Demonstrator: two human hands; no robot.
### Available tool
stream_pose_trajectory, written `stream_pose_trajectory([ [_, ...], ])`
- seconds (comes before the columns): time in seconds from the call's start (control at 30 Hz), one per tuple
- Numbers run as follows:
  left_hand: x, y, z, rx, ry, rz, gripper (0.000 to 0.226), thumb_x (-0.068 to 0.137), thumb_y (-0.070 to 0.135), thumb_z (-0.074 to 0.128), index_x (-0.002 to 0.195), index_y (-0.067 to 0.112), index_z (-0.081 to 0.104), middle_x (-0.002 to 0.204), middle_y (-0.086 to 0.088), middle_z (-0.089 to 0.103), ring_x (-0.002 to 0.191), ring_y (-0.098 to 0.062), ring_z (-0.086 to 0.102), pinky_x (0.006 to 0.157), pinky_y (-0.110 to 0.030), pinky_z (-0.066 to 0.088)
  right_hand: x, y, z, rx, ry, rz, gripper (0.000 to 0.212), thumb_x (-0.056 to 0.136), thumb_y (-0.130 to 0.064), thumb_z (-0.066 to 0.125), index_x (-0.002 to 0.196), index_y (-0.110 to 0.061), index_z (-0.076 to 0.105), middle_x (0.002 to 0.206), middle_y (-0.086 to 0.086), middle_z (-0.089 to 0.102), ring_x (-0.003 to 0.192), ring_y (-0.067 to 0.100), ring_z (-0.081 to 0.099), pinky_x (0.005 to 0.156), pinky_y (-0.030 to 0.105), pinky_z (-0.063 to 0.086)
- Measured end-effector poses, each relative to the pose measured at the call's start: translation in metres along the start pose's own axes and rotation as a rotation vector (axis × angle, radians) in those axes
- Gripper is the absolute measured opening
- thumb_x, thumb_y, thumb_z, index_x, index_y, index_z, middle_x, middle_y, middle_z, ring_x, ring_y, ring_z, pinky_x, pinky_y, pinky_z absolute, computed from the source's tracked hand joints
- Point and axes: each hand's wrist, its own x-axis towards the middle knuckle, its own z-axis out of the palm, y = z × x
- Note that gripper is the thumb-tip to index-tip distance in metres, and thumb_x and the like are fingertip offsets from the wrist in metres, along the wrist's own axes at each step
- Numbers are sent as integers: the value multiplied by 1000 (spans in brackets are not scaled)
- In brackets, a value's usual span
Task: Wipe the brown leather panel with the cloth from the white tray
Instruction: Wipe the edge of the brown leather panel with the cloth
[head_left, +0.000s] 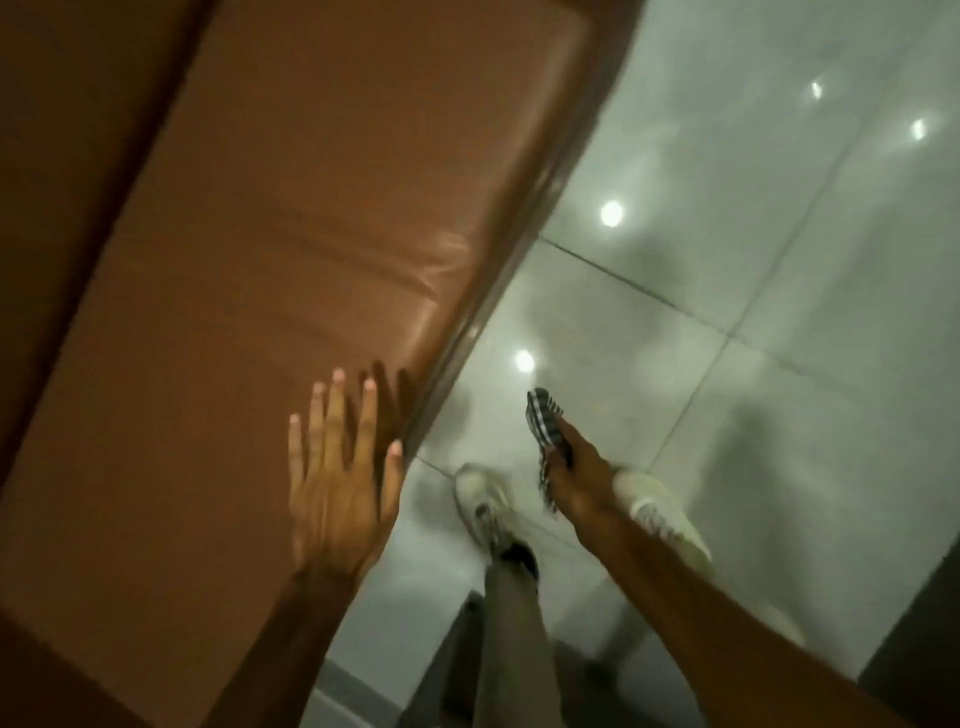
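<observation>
Across the left half of the view, the brown leather panel (291, 249) is seen, a padded surface with a few creases and a sheen near its right edge, bordered by a darker frame. Against its lower part the left hand (337, 467) is laid flat, its grip spread wide with all the fingers apart and nothing held; its shadow is cast on the leather just above the fingertips. To the right, away from the panel and over the pale tiled floor (727, 260), the right hand (576, 473) is held with its grip closed around a black-and-white checked cloth (543, 421), one end of which sticks up past the fingers while the other hangs below the palm. The cloth is not touching the leather. Below the hands, two white shoes (480, 493) and a grey trouser leg (511, 644) are seen on the glossy tiles, where ceiling lights are reflected.
</observation>
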Motion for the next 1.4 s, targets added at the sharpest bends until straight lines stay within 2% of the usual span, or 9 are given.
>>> stream_pose_trajectory([
  [0.07, 50, -6, 26, 36, -1, 131, 70, 115, 46, 29, 177, 16, 19, 186, -16, 13, 172, -35, 14, 140, -58, 17, 23, 18, 30, 114, 26, 139, 46, 106, -17, 47, 151, -27, 53, 131, 11, 72, 87, 13, 71, 75, 5, 54],
  [0.17, 113, -10, 63, 98, 9, 286, 69, 117, 48, 27, 178, 20, 11, 186, -16, 5, 173, -35, 5, 141, -57, 8, 46, 43, 88, 285, 22, 298, 44, 107, -24, 47, 151, -25, 52, 144, 13, 65, 125, 32, 66, 108, 38, 53],
  [0.27, 157, -21, 106, 162, -16, 419, 71, 117, 47, 30, 178, 15, 10, 185, -21, 6, 172, -40, 6, 141, -60, 9, 62, 65, 149, 463, 19, 428, 33, 107, -31, 50, 139, -31, 59, 138, 15, 68, 116, 23, 73, 85, 26, 56],
  [0.43, 173, -35, 131, 167, 94, 515, 73, 117, 45, 30, 176, 6, 12, 181, -32, 12, 170, -49, 10, 140, -58, 8, 85, 72, 229, 587, 57, 437, 48, 105, -9, 47, 152, -18, 52, 149, 14, 61, 137, 34, 56, 119, 42, 42],
  [0.63, 175, -36, 138, 179, 143, 595, 73, 116, 44, 30, 176, 6, 14, 181, -30, 12, 170, -47, 8, 141, -55, 5, 101, 40, 272, 1044, -23, 486, 50, 107, -19, 52, 150, -43, 48, 103, 8, 75, 68, 1, 66, 64, 21, 56],
  [0.73, 175, -36, 138, 217, 142, 598, 74, 115, 44, 30, 174, 1, 14, 181, -31, 13, 170, -49, 9, 141, -56, 7, 93, 15, 271, 1132, -48, 393, 47, 107, -40, 47, 153, -50, 39, 142, -8, 59, 127, 12, 58, 111, 34, 46],
  [0.9, 175, -34, 138, 212, 110, 584, 78, 112, 42, 33, 174, -1, 13, 182, -30, 12, 170, -48, 8, 140, -60, 10, 108, -13, 247, 1084, 38, 67, 47, 109, -25, 44, 149, -49, 47, 141, -54, 39, 140, -25, 32, 125, 21, 27],
  [1.17, 175, -37, 143, 212, 145, 591, 77, 112, 44, 31, 175, 3, 13, 182, -28, 14, 171, -45, 9, 141, -51, 6, 161, 12, 253, 1059, -11, 102, 48, 112, -27, 38, 158, -42, 35, 174, -14, 17, 161, 10, 14, 133, 49, 18],
  [1.4, 176, -29, 131, 217, 64, 579, 79, 110, 41, 39, 173, -2, 18, 182, -28, 14, 170, -48, 11, 138, -64, 14, 125, 2, 255, 879, 38, 66, 47, 111, -47, 32, 157, -56, 25, 171, -22, 23, 158, 1, 20, 132, 44, 23],
])
